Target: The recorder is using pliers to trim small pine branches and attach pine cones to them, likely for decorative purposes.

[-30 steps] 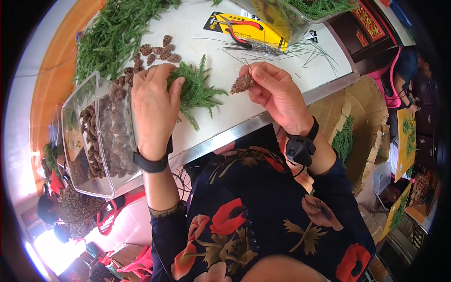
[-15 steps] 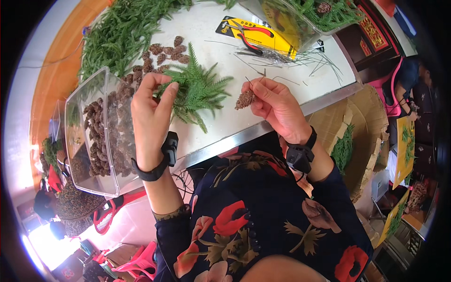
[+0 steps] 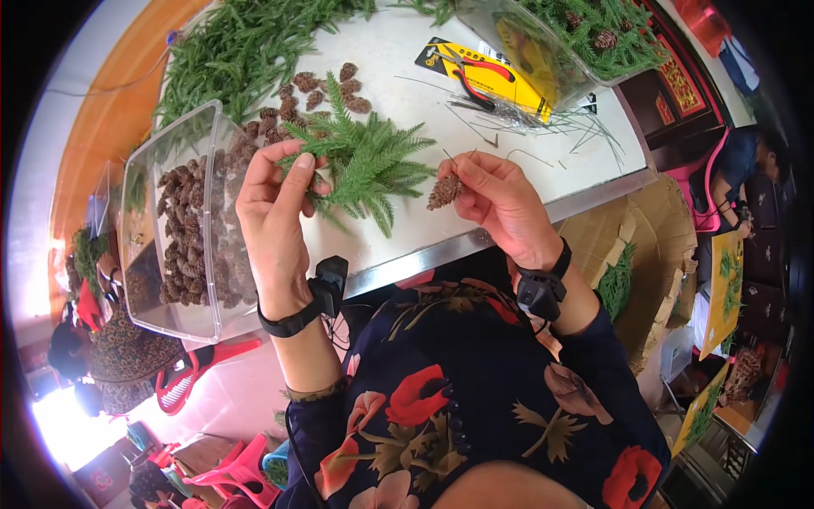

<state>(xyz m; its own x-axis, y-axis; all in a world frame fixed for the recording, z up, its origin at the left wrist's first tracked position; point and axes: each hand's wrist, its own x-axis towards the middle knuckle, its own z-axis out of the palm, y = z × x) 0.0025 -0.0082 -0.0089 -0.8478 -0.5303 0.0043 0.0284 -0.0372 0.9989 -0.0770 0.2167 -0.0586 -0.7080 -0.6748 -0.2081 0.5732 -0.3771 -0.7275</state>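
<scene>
A green sprig [image 3: 373, 161] is pinched near its left end between the thumb and fingers of the left hand [image 3: 275, 191]. How far it is raised cannot be told. To the right of the sprig, well apart from the other hand, a pinecone [image 3: 444, 193] is held by the closed fingertips of the right hand [image 3: 504, 199], its narrow end pointed down and a thin stem or wire [image 3: 448, 157] showing above it. Because only the edge of the cone is gripped, it could be dropped if the pinch were eased or the wire twisted, and it could be rolled over the metal edge [image 3: 424, 263] on the near side of the sprig. A fingertip could be pricked by the wire, and scales could be snapped by too hard a squeeze.

Since the sprig is gripped at one end only, its spread could be swung about by a turn of the wrist, and the loose cones [image 3: 305, 82] just beyond it, to the left, could be scattered. The clear box [image 3: 209, 280] of cones to the left of the sprig could be knocked by the left forearm if drawn sideways. Beyond and to the right of the sprig, pliers [image 3: 462, 64] are laid on a yellow card [image 3: 526, 89], and loose wires [image 3: 598, 136] are strewn over the worktop [image 3: 386, 47]; these could be snagged by a careless sleeve.
</scene>
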